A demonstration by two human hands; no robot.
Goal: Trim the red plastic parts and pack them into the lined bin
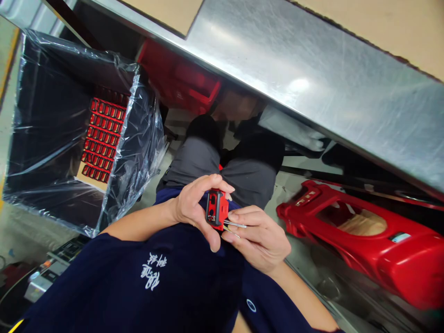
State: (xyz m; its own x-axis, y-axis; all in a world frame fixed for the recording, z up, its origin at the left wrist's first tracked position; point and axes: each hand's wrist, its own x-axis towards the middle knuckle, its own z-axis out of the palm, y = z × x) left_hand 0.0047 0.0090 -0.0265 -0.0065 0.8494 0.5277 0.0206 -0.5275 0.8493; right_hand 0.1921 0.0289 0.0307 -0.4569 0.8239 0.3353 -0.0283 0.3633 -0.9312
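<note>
My left hand point(196, 203) is closed around the edges of a small red plastic housing with a black frame point(215, 209), fingers over the top and thumb below. The housing is held in front of my waist, with dark openings on its left face. From the right, my right hand point(262, 236) pinches a thin metal tool with two slim arms, like tweezers point(236, 225). The tool's left end meets the housing's lower right edge; whether it is inside the housing I cannot tell.
On the left stands a dark bin lined with clear plastic point(45, 120), holding rows of similar red-and-black parts point(103, 138). A metal workbench point(277, 60) crosses in front, with cardboard point(166, 11) on it. A red plastic stool point(367, 231) is at right; a red crate point(180, 78) is under the bench.
</note>
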